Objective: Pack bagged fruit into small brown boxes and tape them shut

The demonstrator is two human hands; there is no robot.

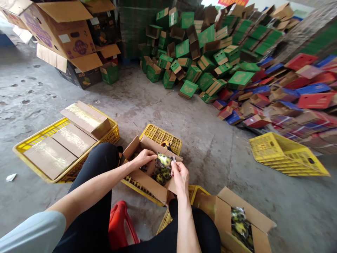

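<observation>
Concrete floor (205, 135) carries everything, with a heap of green cartons (189, 59) beyond. Between the person's knees, an upturned yellow crate (155, 131) supports an open cardboard box (151, 186), flaps folded outward, set towards the crate's near edge.

The left arm (92, 193) comes in from the lower left and stretches diagonally across the left thigh (101, 165), its forearm crossing the box's left edge. The right arm (185, 225) rises almost straight from below, past the box's near-right corner, and the wrist bends inward.

The left hand (144, 158) hangs over the box's middle, back of the hand up, its fingers drawn together and pinching one end of a clear plastic packet (164, 160). The right hand (181, 173), over the right edge, pinches the other end between thumb and forefinger, remaining fingers curled in. The packet, showing yellow-green and dark contents, lies level between both hands, above the box's right half near its far-right corner. Similar packets (160, 176) rest inside, below it.
</observation>
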